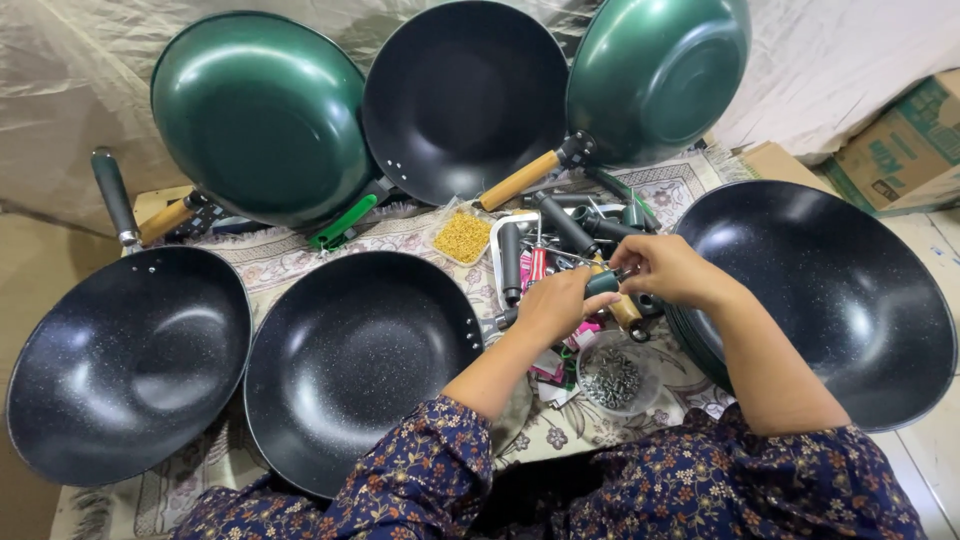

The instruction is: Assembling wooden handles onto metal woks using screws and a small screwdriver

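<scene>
My left hand and my right hand meet over a patterned mat, both closed around a dark green pan handle with a wooden end. Just behind them lies a pile of black handles and a red-handled screwdriver. A black wok sits directly left of my left forearm. A stack of black woks sits right of my right forearm. What the fingertips pinch is hidden.
Another black wok lies far left. Two green woks and a black wok lean at the back. A bag of yellow bits, a bowl of dark screws and cardboard boxes are around.
</scene>
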